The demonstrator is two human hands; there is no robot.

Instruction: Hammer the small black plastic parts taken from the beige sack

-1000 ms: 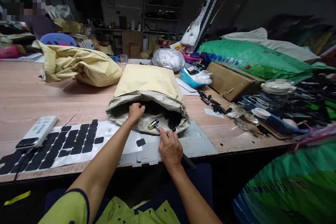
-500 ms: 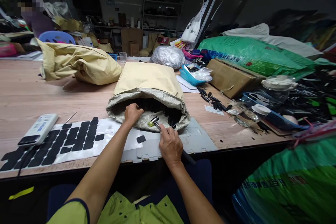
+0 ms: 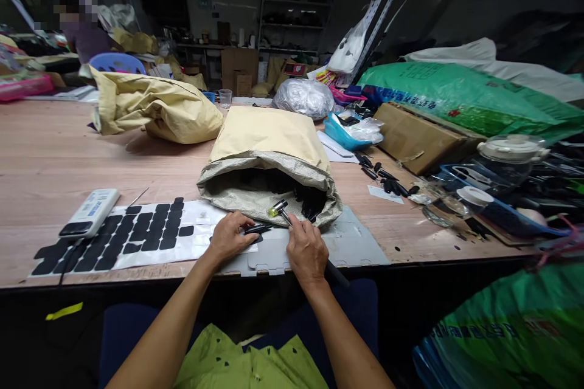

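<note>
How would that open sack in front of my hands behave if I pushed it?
The open sack would probably give and crease, since its rim is folded and wrinkled. It may feel somewhat heavy, as black pieces lie inside. It looks unlikely to roll, lying broad and flattish.

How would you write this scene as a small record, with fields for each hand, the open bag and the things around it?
Left hand: holds a slim black part, outside the bag mouth
Right hand: holds a hammer, its yellow-tipped head near the bag mouth
Open bag: lies on the table, mouth toward the person, dark items inside
Left side: patch sheet, white device, second bag
Right side: cardboard box
</note>
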